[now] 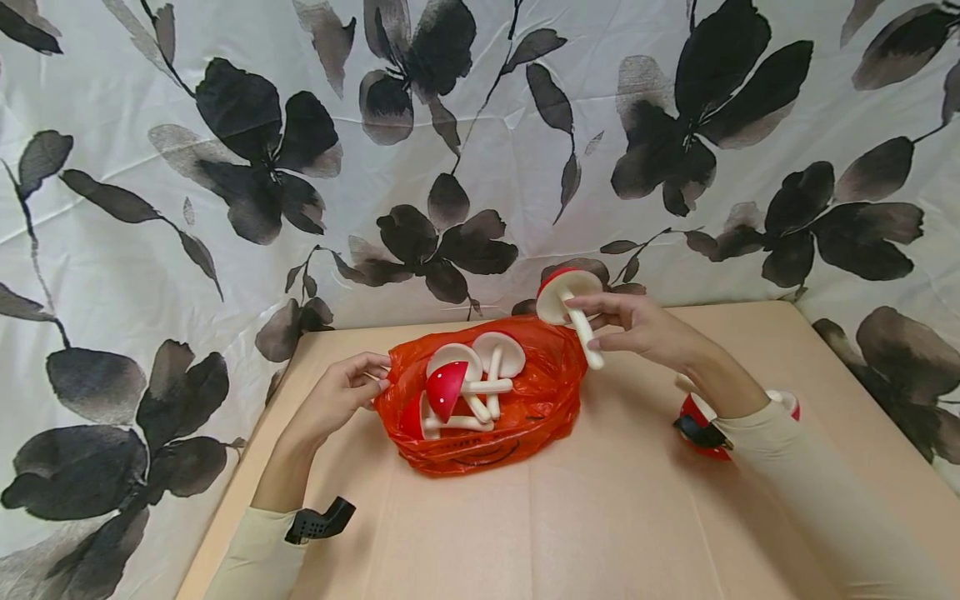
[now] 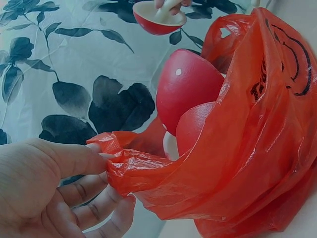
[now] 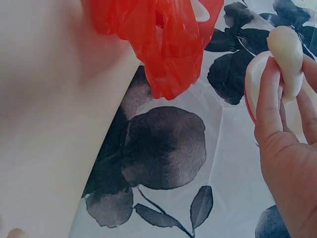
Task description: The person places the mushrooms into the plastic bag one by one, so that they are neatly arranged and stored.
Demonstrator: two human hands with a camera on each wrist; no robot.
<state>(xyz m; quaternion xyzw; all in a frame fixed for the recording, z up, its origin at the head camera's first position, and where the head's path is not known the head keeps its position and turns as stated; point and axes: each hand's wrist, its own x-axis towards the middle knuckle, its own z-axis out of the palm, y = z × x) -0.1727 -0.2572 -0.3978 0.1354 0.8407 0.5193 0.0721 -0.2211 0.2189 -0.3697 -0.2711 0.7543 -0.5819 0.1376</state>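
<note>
An orange-red plastic bag [image 1: 540,417] lies with its mouth open on the table, several toy mushrooms [image 1: 447,388] with red caps and white stems inside it. My left hand [image 1: 341,396] pinches the bag's left rim between thumb and fingers; in the left wrist view the gathered plastic [image 2: 138,168] sits at the fingertips. Above the bag's far right edge, my right hand [image 1: 648,329] holds another toy mushroom [image 1: 573,300] by its stem, its cap's pale underside facing me. The right wrist view shows the fingers [image 3: 270,99] around that white stem [image 3: 288,59].
More red-and-white mushrooms [image 1: 697,408] lie on the table at the right, partly covered by my right forearm. The light wooden table [image 1: 480,542] ends at the back against a white floral cloth [image 1: 540,167]. Black wrist cameras [image 1: 321,522] sit on both sleeves.
</note>
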